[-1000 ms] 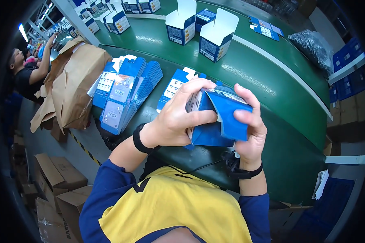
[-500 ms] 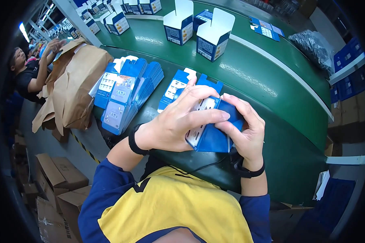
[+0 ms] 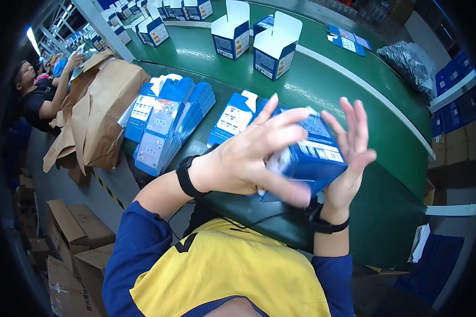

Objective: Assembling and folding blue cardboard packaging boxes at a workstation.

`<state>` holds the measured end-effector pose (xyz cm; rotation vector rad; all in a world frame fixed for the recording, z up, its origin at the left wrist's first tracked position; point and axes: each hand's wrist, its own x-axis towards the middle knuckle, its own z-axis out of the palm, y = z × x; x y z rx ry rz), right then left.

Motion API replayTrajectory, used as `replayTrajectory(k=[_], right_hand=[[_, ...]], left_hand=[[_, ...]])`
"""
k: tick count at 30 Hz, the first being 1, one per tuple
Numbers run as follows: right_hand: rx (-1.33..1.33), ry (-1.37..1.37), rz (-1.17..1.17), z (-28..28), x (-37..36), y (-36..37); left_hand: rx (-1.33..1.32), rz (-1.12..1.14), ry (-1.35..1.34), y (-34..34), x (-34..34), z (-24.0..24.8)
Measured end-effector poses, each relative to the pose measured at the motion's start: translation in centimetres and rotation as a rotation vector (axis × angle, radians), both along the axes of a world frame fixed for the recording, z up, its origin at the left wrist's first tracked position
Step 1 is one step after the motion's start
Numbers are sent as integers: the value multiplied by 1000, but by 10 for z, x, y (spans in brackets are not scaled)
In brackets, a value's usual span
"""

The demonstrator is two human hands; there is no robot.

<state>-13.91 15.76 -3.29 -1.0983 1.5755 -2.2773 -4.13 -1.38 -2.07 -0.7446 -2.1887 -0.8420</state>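
Note:
A blue cardboard box point(image 3: 320, 153), folded into shape and with white printing on its face, is tilted between my hands above the green bench. My left hand point(image 3: 243, 158) grips its left side, fingers across the top and thumb below; the thumb is smeared by motion. Against the box's right side lies the palm of my right hand point(image 3: 349, 153), its fingers spread and pointing up. The underside of the box is hidden. Just behind my left hand lies a flat blue box blank point(image 3: 231, 120). Further left is a fanned stack of blue box blanks point(image 3: 166, 121).
Two erected boxes with raised white lids, one of them a blue-and-white box point(image 3: 274, 55), stand on the green conveyor point(image 3: 322, 90). Brown paper wrapping point(image 3: 103, 108) bulges at left, near another person point(image 3: 39, 98). Cardboard cartons point(image 3: 79, 227) sit lower left; clear plastic bags point(image 3: 407, 61) lie far right.
The box has been turned and squared up, so its printed face now shows. My right hand's fingers have opened and spread away from it. The other person's hands have moved slightly.

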Motion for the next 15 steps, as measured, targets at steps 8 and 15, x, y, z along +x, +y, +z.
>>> replayTrajectory(k=[8,15], right_hand=[[310,-594,648,-5,-56,-13],[638,262,-272,-89,-208,-67]], left_hand=[[-684,434,197,-60,-9,-25],[-119,830,-962,-42,7,-63]])
